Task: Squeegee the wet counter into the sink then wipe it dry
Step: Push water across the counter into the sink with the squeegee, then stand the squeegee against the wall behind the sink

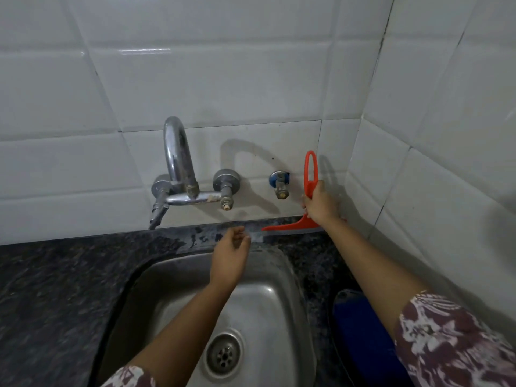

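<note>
My right hand [321, 203] grips the handle of an orange squeegee [310, 174]. Its blade rests on the dark speckled counter [55, 289] at the back, right where the counter meets the tiled wall behind the steel sink [265, 297]. My left hand [230, 256] hovers over the sink's back rim with its fingers loosely curled and nothing in it. A wet streak shines on the counter strip between the two hands.
A chrome wall tap [178, 174] with two valves hangs over the sink's left back. A small angle valve [280, 184] sticks out of the wall beside the squeegee. A blue cloth [360, 336] lies on the counter right of the sink. Tiled walls meet in a corner at the right.
</note>
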